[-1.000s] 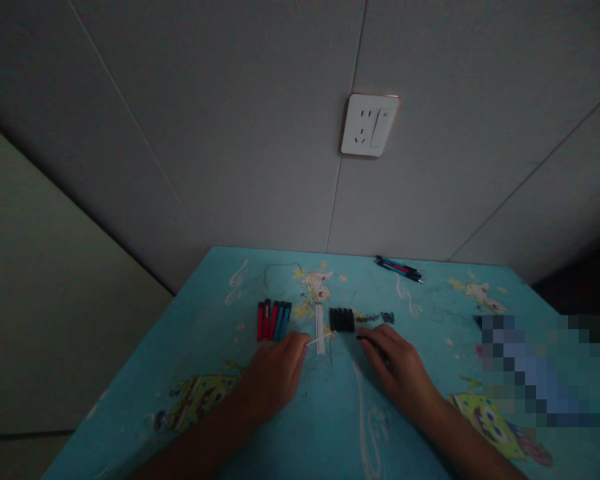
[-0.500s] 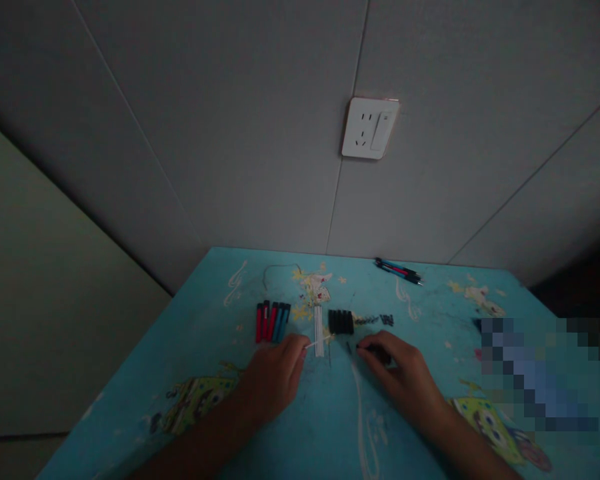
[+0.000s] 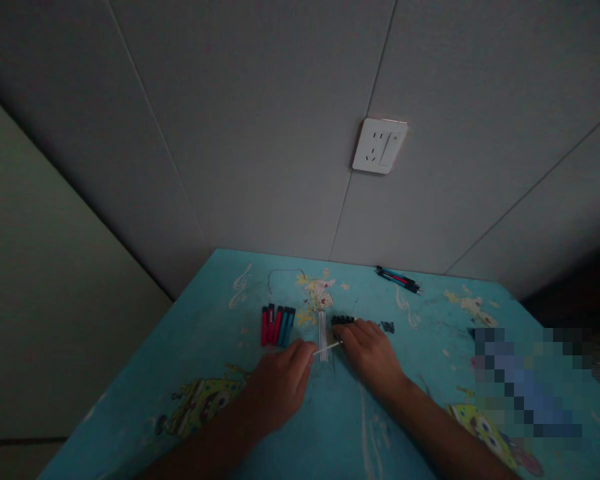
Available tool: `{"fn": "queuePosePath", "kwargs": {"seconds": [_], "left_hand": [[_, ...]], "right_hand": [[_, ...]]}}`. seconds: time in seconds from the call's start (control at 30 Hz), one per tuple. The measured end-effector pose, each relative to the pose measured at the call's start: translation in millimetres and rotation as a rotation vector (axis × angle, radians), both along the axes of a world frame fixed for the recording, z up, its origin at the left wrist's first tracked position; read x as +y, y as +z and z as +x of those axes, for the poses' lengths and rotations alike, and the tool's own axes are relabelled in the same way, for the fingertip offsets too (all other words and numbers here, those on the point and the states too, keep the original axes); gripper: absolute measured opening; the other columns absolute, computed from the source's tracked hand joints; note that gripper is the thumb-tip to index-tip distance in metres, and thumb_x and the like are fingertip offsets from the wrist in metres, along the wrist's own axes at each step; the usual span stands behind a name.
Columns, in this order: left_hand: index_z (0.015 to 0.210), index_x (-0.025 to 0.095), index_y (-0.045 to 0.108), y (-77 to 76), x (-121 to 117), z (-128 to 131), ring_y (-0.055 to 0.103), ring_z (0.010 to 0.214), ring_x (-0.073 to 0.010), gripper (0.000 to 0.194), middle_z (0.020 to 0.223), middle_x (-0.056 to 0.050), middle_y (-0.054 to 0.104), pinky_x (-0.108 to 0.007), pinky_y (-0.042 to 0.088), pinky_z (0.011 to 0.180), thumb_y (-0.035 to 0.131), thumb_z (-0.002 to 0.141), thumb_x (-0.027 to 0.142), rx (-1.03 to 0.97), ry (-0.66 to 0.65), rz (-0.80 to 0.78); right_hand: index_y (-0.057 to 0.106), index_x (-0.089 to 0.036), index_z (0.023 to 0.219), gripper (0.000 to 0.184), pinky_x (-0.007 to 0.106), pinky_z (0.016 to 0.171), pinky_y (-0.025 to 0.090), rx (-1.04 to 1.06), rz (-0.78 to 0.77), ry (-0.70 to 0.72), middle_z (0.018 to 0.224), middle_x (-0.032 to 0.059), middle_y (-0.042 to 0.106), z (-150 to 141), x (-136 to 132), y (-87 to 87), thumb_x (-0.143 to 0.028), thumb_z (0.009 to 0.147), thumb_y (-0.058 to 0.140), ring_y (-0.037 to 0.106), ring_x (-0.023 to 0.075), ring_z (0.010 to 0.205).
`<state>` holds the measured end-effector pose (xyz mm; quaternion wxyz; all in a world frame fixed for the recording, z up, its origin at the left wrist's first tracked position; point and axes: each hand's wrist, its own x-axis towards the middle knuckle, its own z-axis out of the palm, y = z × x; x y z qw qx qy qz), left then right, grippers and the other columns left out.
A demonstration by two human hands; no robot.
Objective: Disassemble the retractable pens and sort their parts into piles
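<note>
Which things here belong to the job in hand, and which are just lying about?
Probably part of the job:
thin white stick, in the left hand, right hand near its tip
other white sticks
black pieces
red and blue tubes

Probably just lying about:
pens at the back
wall socket

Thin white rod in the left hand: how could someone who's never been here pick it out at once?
On the turquoise cartoon-printed table, find the bare left hand. A thin white rod juts from it toward the bare right hand. It slants crosswise from the fingers, while the neighbouring row of thin white rods lies side by side on the table.
</note>
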<state>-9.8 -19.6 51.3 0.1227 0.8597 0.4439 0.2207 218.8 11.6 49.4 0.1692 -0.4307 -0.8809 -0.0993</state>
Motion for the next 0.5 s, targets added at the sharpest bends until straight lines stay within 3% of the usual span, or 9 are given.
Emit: {"fn": "queuePosePath", "kwargs": {"seconds": [0.23,0.5], "left_hand": [[0.110,0.023,0.053,7.1,-5,2,0.064,0.073,-0.0193,0.020,0.090,-0.002,0.063,-0.031,0.048,0.065,0.036,0.101,0.016,0.066,0.021,-0.007],[0.111,0.023,0.052,0.3,-1,2,0.063,0.077,-0.0199,0.023,0.093,-0.003,0.062,-0.031,0.047,0.069,0.032,0.102,0.018,0.070,0.021,-0.031]], "right_hand": [[0.064,-0.017,0.112,0.021,0.038,0.071,0.039,-0.181,0.067,-0.113,0.090,0.0079,0.064,-20,10,-5.4,-0.019,0.092,0.064,0.053,0.0251,0.084],[0.063,-0.019,0.115,0.024,0.037,0.075,0.038,-0.206,0.004,-0.103,0.093,0.0067,0.063,-25,8,-6.2,-0.019,0.091,0.066,0.053,0.0244,0.087]]}}
